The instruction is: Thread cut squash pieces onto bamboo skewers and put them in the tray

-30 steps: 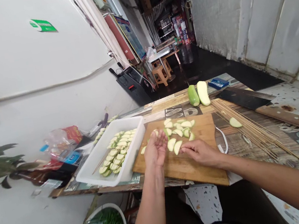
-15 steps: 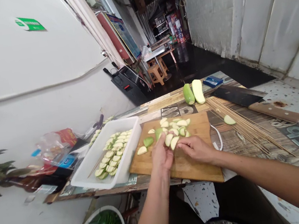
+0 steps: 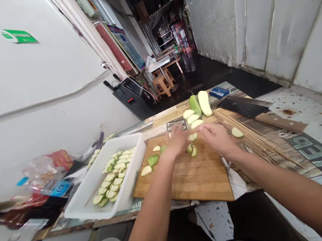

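Farther up the cutting board than half a second ago, the right hand now has a row of three zucchini slices showing beyond its fingertips, and the left hand has rolled from cupped to back uppermost. Thumb and finger of the right hand are pinched together at the near end of the row, probably on a thin stick that carries it, though that is too fine to make out. The row's long axis points away from the person and slightly leftward, past the board's far edge, where in view it overlaps the foot of a green zucchini beside a pale, peeled-looking zucchini; the right hand is the nearer one to it. Fingers of the left hand reach forward over the loose zucchini slices, which lie left of the pinch, partly between the hands and partly hidden; whether it grips one cannot be told. Left of the board, a white plastic tray holds overlapping slices in rows; to the right, bamboo skewers lie under a stray slice, with a cleaver just beyond
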`<action>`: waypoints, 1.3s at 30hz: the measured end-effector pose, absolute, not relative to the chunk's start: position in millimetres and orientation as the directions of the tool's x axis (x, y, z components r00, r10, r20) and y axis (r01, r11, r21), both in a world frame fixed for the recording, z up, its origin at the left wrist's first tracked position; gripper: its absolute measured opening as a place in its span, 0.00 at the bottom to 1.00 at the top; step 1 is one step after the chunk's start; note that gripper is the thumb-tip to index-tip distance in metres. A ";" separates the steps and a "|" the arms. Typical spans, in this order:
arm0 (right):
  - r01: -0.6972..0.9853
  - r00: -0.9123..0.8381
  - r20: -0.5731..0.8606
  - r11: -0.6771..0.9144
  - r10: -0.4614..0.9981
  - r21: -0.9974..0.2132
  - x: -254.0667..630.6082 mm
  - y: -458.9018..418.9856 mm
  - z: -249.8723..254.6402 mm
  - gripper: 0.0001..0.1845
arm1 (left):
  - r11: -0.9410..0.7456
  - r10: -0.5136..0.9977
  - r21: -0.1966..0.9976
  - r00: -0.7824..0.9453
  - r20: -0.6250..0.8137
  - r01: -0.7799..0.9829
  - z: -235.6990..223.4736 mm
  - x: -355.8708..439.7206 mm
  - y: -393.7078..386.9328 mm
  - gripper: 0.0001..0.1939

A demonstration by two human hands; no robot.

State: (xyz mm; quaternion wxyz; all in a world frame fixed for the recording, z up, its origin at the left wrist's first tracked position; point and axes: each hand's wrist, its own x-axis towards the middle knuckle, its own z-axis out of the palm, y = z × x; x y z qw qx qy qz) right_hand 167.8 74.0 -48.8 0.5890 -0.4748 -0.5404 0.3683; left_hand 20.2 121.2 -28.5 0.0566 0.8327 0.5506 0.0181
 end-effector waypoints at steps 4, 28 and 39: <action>0.103 0.112 0.308 0.297 0.945 -0.949 165.2 70.9 -47.1 0.14 | -0.478 0.877 0.137 0.480 0.015 0.868 -21.5 24.0 123.0 0.13; 0.320 -0.531 0.263 0.478 0.805 -0.818 133.8 40.8 -67.6 0.15 | 0.119 0.887 0.771 -0.283 -0.366 -0.625 -47.9 -81.3 71.2 0.05; 0.326 -0.532 0.254 0.472 0.808 -0.819 135.1 39.0 -67.4 0.15 | 0.128 0.883 0.769 -0.281 -0.376 -0.627 -45.0 -78.5 74.2 0.04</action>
